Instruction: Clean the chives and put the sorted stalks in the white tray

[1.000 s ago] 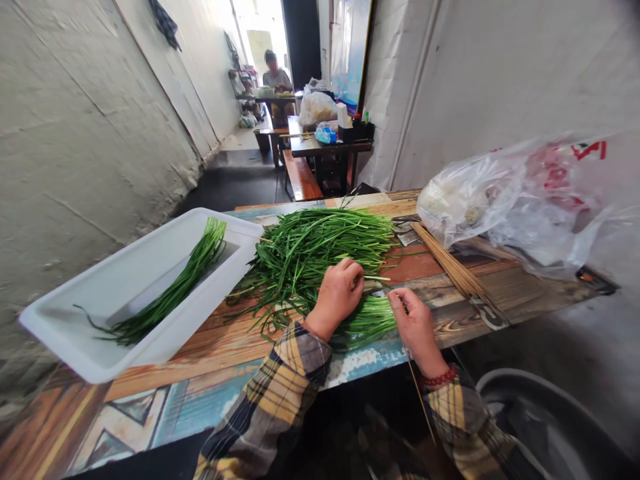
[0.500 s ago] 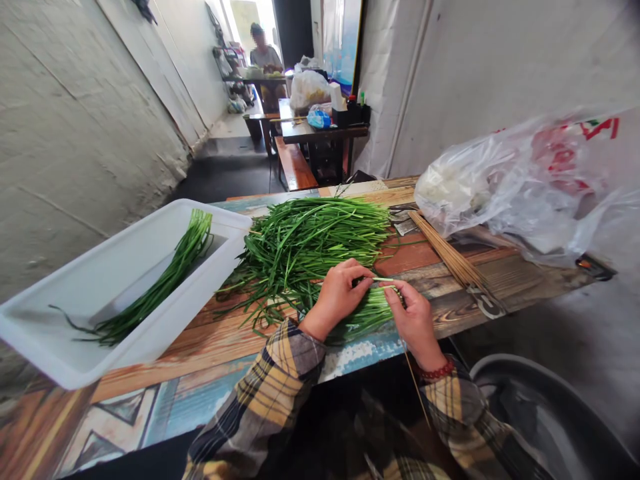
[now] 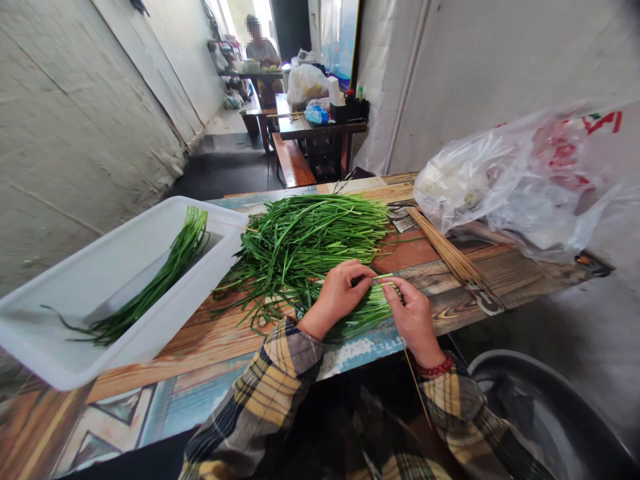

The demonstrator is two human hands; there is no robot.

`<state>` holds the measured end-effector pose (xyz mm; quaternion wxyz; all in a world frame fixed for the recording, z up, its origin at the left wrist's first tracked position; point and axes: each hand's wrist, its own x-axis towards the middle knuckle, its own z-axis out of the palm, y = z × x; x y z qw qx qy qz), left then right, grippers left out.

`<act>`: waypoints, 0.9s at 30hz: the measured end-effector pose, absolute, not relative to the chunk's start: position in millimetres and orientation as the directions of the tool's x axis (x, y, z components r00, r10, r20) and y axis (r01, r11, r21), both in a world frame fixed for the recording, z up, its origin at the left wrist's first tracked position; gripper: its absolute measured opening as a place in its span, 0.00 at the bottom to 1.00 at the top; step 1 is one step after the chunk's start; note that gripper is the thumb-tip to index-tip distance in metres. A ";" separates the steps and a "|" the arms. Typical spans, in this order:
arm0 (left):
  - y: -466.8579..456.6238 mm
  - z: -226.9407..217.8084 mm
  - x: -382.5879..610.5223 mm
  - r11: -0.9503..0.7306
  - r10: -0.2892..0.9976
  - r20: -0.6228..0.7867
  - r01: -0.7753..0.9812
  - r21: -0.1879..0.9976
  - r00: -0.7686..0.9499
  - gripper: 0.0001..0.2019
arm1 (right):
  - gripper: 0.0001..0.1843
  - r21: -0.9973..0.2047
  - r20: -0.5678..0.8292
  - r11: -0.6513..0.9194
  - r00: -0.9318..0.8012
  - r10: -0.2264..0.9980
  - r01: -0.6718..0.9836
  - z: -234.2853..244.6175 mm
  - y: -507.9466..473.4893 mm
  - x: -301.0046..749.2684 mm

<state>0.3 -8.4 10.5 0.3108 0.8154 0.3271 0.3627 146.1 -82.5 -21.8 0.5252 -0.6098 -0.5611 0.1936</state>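
A big heap of loose green chives (image 3: 310,240) lies across the wooden table (image 3: 210,347). In front of it my left hand (image 3: 340,293) is closed on a chive stalk and rests on a small row of chives (image 3: 370,310). My right hand (image 3: 413,313) is closed in a pinch on a thin bamboo skewer (image 3: 417,393) that runs down past my wrist; its fingertips meet those of my left hand at the stalk ends. Both sleeves are plaid.
A white plastic tub (image 3: 100,293) at the left holds a bunch of chives (image 3: 155,287). Bamboo skewers (image 3: 450,257) lie in a bundle at the right, beside a clear plastic bag (image 3: 510,183). A dark basin (image 3: 545,413) sits low right. A person sits at a far table (image 3: 300,123).
My right hand moved left to meet my left hand at the chive ends. The view has dropped slightly.
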 end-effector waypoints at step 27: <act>-8.2 9.4 1.5 -0.608 0.750 0.419 0.286 0.740 0.511 0.06 | 0.14 -0.867 0.343 0.182 0.292 0.893 0.463 -21.6 -82.3 145.5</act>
